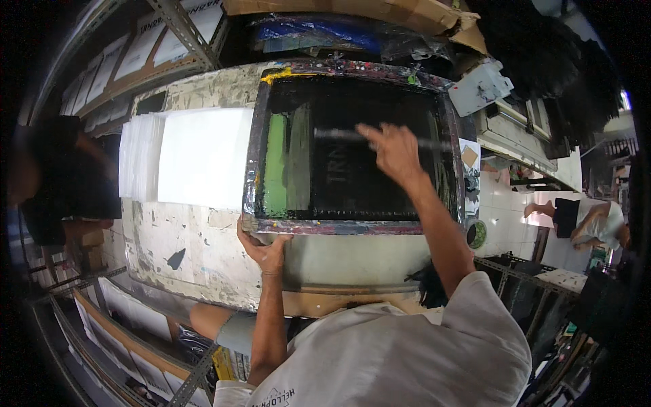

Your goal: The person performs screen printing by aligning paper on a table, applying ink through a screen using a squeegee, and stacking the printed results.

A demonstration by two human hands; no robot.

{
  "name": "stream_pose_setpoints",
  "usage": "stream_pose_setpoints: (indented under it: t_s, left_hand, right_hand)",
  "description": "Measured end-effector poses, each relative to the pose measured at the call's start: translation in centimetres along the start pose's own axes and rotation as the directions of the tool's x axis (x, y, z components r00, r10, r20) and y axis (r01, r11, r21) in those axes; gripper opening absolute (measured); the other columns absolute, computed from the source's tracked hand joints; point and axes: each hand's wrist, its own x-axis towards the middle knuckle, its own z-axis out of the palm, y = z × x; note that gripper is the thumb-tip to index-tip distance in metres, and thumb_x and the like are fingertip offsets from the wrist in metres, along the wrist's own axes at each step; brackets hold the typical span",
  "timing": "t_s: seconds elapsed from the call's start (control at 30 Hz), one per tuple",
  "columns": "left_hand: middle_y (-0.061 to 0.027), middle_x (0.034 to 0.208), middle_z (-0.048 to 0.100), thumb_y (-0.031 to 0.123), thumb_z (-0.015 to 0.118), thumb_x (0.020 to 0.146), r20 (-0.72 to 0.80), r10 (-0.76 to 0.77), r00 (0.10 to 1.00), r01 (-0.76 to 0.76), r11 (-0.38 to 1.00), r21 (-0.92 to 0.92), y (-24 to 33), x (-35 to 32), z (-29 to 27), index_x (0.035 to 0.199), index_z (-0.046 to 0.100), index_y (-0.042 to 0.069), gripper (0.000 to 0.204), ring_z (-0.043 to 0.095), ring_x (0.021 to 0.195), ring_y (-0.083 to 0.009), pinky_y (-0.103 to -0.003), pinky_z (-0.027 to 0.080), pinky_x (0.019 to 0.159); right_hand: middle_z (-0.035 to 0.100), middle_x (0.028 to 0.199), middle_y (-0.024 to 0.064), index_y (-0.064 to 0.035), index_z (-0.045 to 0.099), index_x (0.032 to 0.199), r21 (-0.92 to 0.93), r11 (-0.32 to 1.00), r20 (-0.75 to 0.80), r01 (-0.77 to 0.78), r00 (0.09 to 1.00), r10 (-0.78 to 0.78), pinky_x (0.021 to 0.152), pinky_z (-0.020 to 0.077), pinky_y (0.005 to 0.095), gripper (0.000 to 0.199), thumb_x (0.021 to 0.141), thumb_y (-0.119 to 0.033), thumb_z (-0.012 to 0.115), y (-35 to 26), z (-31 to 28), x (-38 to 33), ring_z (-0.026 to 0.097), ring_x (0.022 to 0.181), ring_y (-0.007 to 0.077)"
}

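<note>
A screen-printing frame (pixel 366 226) with a dark mesh and paint-stained edges lies in front of me on a worn table. My left hand (pixel 264 252) grips its near left corner, thumb and fingers apart around the edge. Over the mesh, my right hand (pixel 397 152) is closed on a long thin bar, apparently a squeegee (pixel 332 133), blurred by motion; the index finger stretches along it to the left. A strip of green ink (pixel 276 163) runs down the left side of the mesh, with a greyish smear beside it. Faint lettering shows in the mesh.
A stack of white sheets (pixel 203 156) lies left of the frame on the stained table (pixel 159 237). Metal shelving (pixel 186 34) holds boards at upper left. A green round container (pixel 477 234) is at right. One person (pixel 74 176) stands left, another (pixel 597 220) far right.
</note>
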Motion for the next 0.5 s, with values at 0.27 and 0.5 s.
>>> stream_pose_setpoints:
  t_s: [0.27, 0.5]
  left_hand:
    - [-0.0169, 0.137, 0.044, 0.0, 0.085, 0.058, -0.132, 0.24, 0.962, -0.225, 0.967, 0.117, 6.8, 2.9, 1.7, 0.144, 0.032, -0.004, 0.101, 0.043, 0.128, -0.0298, -0.042, 0.031, 0.113]
    - [-0.0106, 0.125, 0.054, 0.007, 0.067, 0.09, -0.047, 0.433, 0.9, -0.433, 0.901, 0.014, 13.4, 9.1, 5.2, 0.15, 0.026, 0.007, 0.073, 0.05, 0.113, -0.019, -0.03, 0.042, 0.092]
  right_hand:
    - [0.06, 0.091, 0.0142, -0.0208, 0.064, 0.128, 0.085, 0.99, -0.049, 0.11, 0.993, -0.106, 0.071, 0.0452, 0.042, 0.052, 0.077, -0.024, 0.069, -7.4, -12.1, -7.4, 0.06, 0.081, 0.0301]
    - [0.065, 0.085, 0.013, -0.0204, 0.066, 0.127, -0.028, 0.991, -0.241, 0.131, 0.961, -0.134, 0.068, 0.0495, 0.0418, 0.069, 0.065, -0.044, 0.083, -5.5, -18.8, 1.0, 0.064, 0.075, 0.0306]
